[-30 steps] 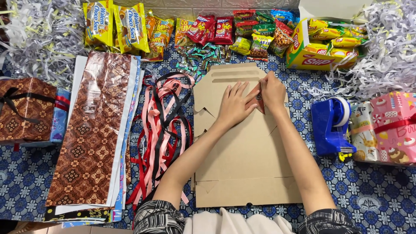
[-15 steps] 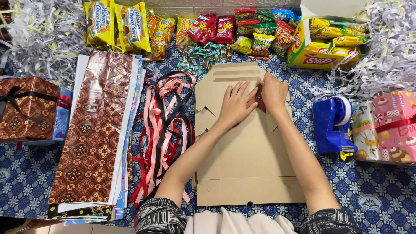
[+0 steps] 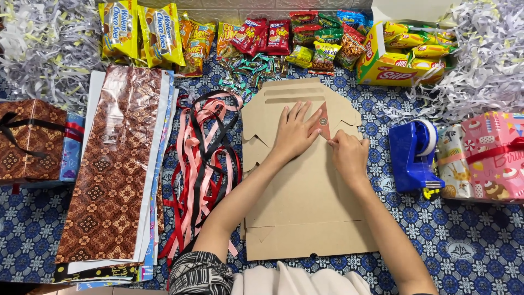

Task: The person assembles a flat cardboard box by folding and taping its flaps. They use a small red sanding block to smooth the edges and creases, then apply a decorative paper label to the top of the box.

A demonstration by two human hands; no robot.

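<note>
Cardboard box blank (image 3: 305,207) under both hands, ribbons (image 3: 204,164) just beside left edge.

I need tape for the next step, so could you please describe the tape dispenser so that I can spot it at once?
Start from the flat cardboard box in the middle of the blue patterned cloth, where both hands rest. To the right of the right hand stands the tape dispenser, just left of the pink wrapped gift. It is the only solid blue plastic thing there, with a pale roll on top.

blue patterned cloth (image 3: 480,240) bears flat cardboard box (image 3: 305,207), ribbons (image 3: 202,164), snacks (image 3: 262,38), tape dispenser (image 3: 415,155).
</note>
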